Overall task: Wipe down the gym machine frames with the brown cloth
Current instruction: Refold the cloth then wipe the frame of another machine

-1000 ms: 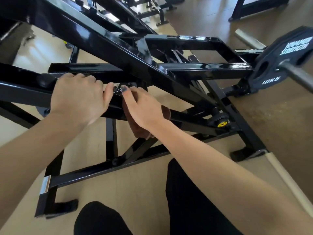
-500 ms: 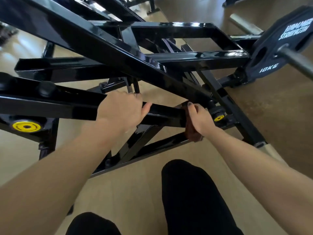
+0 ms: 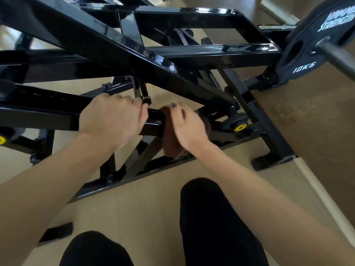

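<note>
1. The cloth [image 3: 172, 139], brown and bunched, is draped over a black bar [image 3: 153, 121] of the frame [image 3: 123, 48], near the middle of the view; its lower part hangs below the bar.
2. The right hand [image 3: 189, 127] presses the cloth against the bar, fingers curled over the top of it, so its grip holds the cloth. This hand is motion-blurred.
3. The left hand [image 3: 113, 118] sits just beside the cloth on the same bar, its grip wrapped round the bar, with a ring [image 3: 129, 97] showing on one finger.
4. A short stretch of bare bar shows between the two hands.
5. To the right of the cloth, a pivot with a yellow cap [image 3: 240, 128] sits at the end of the bar.
6. A wide diagonal beam crosses above the hands from upper left to lower right.
7. A plate [image 3: 311, 45] marked 10KG hangs on a steel rod [image 3: 338, 56] at the upper right.
8. The frame stands on the floor [image 3: 146, 208], pale wood under the person and darker matting to the right.
9. Two knees [image 3: 215, 223] in black cloth show at the bottom edge.
</note>
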`<state>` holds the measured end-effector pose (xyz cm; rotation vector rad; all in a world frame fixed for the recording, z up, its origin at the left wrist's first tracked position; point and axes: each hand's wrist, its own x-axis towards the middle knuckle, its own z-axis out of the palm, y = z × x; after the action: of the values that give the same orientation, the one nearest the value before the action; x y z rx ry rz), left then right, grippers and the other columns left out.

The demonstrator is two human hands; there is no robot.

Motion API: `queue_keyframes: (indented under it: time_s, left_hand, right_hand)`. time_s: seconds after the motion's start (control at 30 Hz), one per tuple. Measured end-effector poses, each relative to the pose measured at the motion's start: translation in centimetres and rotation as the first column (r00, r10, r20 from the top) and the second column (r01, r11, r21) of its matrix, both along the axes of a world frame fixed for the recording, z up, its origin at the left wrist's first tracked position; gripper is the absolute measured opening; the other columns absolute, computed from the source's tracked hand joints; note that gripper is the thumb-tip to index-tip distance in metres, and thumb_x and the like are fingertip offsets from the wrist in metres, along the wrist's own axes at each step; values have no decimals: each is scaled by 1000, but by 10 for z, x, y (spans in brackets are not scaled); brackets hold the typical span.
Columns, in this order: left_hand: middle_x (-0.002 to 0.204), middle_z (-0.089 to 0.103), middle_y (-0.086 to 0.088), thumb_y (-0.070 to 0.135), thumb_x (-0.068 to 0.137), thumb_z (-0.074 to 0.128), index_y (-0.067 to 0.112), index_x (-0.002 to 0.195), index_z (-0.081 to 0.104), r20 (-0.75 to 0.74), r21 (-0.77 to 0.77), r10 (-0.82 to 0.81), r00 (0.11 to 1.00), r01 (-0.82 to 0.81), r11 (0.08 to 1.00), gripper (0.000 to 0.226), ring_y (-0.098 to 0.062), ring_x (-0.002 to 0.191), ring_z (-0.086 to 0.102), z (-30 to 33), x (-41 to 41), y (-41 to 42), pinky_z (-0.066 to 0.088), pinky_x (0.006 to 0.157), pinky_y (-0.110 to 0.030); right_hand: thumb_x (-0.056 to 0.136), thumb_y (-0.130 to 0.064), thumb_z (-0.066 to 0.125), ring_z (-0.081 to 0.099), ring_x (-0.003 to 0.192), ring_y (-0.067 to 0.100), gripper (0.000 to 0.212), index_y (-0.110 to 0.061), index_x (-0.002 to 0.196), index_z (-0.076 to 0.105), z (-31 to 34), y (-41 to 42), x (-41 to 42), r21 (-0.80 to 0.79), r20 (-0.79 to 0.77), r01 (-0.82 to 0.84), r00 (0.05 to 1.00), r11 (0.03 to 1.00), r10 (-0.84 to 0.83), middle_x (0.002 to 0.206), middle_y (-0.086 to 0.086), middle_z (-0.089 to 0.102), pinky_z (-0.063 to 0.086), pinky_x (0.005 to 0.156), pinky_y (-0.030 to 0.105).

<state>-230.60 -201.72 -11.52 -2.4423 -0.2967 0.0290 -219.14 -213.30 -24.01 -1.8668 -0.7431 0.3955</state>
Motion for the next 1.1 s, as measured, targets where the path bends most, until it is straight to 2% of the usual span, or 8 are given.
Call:
queue_keyframes:
  time_s: [0.17,0.3,0.5,0.7,0.8,0.97,1.03,1.1]
  left_hand:
    - [62,51,-9,30,109,15,10,77,52,62,41,26,998,-28,999,52,-27,54,46,-3,-3,-1,25,55,-33]
    - [57,42,-9,30,107,18,13,73,43,106,56,9,994,-15,998,45,-22,51,28,-3,0,-4,23,56,-34]
    - [63,47,-11,34,106,17,10,79,49,199,-2,-57,978,58,998,49,-27,55,41,-15,-1,1,37,57,-39]
    - [64,51,-9,35,106,12,8,82,56,277,49,-61,959,50,998,57,-28,55,48,-18,-4,-2,36,54,-37]
    - [65,49,-8,32,111,17,9,82,55,405,78,-203,891,188,979,52,-27,55,47,-20,-9,-3,39,57,-40]
    - [105,62,-16,16,105,40,1,116,64,823,-183,-221,523,613,769,30,-26,85,58,-68,-55,-8,49,74,-43]
    - [109,57,-18,8,99,48,-5,115,61,867,-268,-116,485,650,711,25,-24,84,56,-103,-81,-9,48,68,-45]
    - [106,55,-7,11,98,50,-1,114,59,829,-464,55,556,630,623,22,-14,86,54,-133,-100,-8,47,68,-43]
  right_hand:
    - [108,-49,30,60,109,21,31,-34,118,56,-59,-53,49,-153,-145,160,973,975,-182,109,-8,62,46,92,35]
    - [107,-49,33,61,103,17,33,-30,115,59,-63,-48,45,-96,-110,247,960,964,-257,107,-7,63,50,94,38]
    - [108,-42,37,63,92,9,25,-31,101,59,-69,-38,22,62,-24,452,892,890,-452,95,-9,65,54,92,40]
    - [104,-40,39,58,101,16,33,-20,99,65,-35,-17,-17,252,187,253,934,934,-304,101,-9,58,47,93,39]
    - [107,-38,40,55,99,9,28,-27,94,62,-11,3,-36,300,233,231,923,926,-306,96,-17,55,45,90,32]
    - [109,-38,41,56,95,16,30,-32,82,54,8,10,-52,398,237,188,925,898,-298,91,-11,55,48,87,38]
    - [108,-37,42,54,98,13,26,-26,92,59,6,3,-61,399,370,115,888,910,-275,98,-10,58,45,86,29]
    - [106,-32,45,53,101,14,27,-17,100,67,0,-5,-69,405,488,51,832,913,-264,106,-3,61,43,86,25]
